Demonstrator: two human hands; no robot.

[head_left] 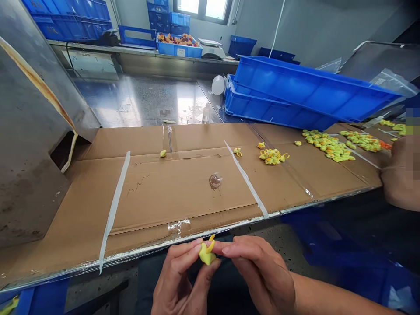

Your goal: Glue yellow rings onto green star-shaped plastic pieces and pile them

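A small yellow-green toy piece (206,253) with a yellow loop on top is pinched between both my hands below the table's front edge. My left hand (179,280) grips it with thumb and fingertips from the left. My right hand (262,273) touches it from the right with its fingertips closed together. On the cardboard-covered table (157,192) lie a small heap of similar yellow pieces (272,155), a single yellow piece (163,153) and another with a loop (237,152).
A small clear cap-like object (215,180) sits mid-cardboard. Larger piles of green-yellow pieces (328,146) lie to the right, near another person's arm (400,175). Stacked blue crates (305,94) stand behind. A metal panel (29,144) rises at left.
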